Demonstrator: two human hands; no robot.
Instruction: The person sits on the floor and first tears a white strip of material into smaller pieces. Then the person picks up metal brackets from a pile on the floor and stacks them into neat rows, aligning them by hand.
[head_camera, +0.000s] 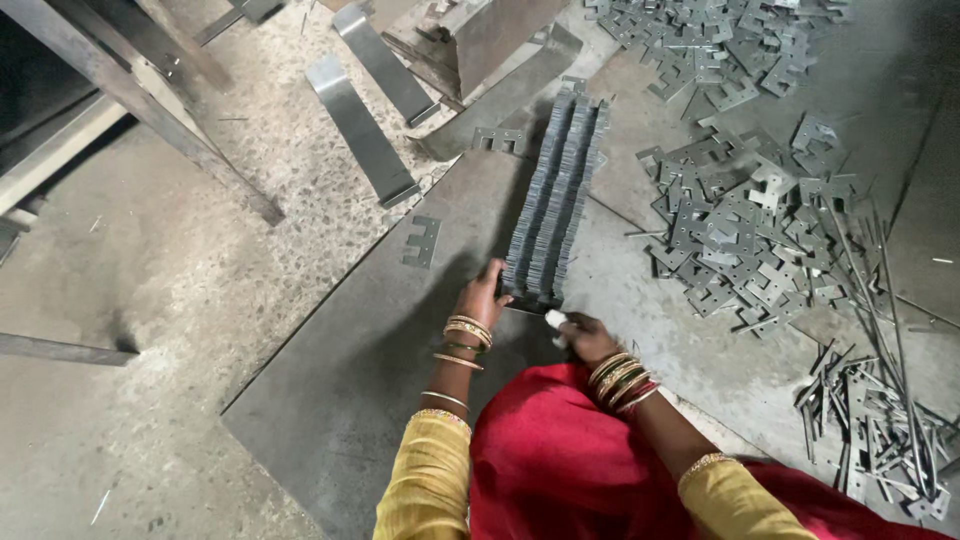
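Note:
A long row of stamped grey metal plates (556, 195), standing on edge and packed together, lies on a flat steel sheet (380, 360) on the floor. My left hand (484, 293) presses against the near left end of the row. Just right of it, at the near end's bottom, my right hand (585, 338) is closed around a small white piece, perhaps chalk (556, 320). Both wrists carry several gold and red bangles. Yellow sleeves and red cloth fill the bottom of the view.
A big loose heap of the same notched plates (745, 235) lies to the right, another heap (710, 40) at top right. One single plate (423, 241) lies left of the row. Scrap strips and thin rods (880, 420) lie lower right. Bent steel strips (362, 130) and a frame leg (150, 110) stand upper left.

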